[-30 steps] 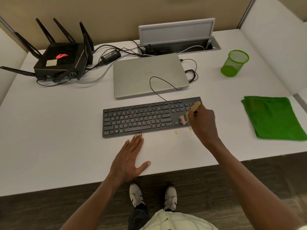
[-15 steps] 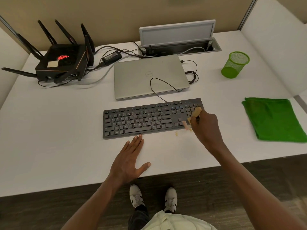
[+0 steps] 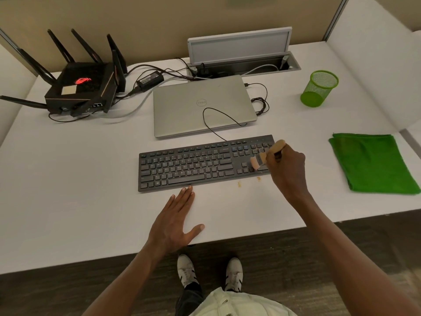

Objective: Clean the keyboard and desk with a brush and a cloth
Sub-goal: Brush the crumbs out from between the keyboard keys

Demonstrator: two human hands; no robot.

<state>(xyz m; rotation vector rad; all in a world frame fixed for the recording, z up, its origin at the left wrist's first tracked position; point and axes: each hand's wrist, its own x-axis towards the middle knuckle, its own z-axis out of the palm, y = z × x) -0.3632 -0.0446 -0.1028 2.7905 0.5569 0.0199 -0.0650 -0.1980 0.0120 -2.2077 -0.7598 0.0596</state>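
The brush, a small one with a pale wooden handle and light bristles, is down on the right end of the black keyboard, its bristle tip on the keys of the number-pad end, and the right hand has its grip wrapped closed around the handle, fingers curled over it from the right. The keyboard lies flat near the front of the white tabletop, and the left hand rests open and flat on the tabletop just in front of it, fingertips at or nearly at its front edge; I cannot tell whether they touch. A couple of tan crumbs sit on the tabletop just in front of the keyboard's right part, which looks to me like what the brushing is bringing out. To do this step well, I'd say short, light strokes along the rows toward the front edge, bristles angled into the gaps, and the left hand bracing the keyboard so it doesn't skate. The folded green cloth lies well apart on the right, untouched, ready for wiping up. Behind are a closed silver laptop with the keyboard's cable looped across it, a green mesh cup and a black router.
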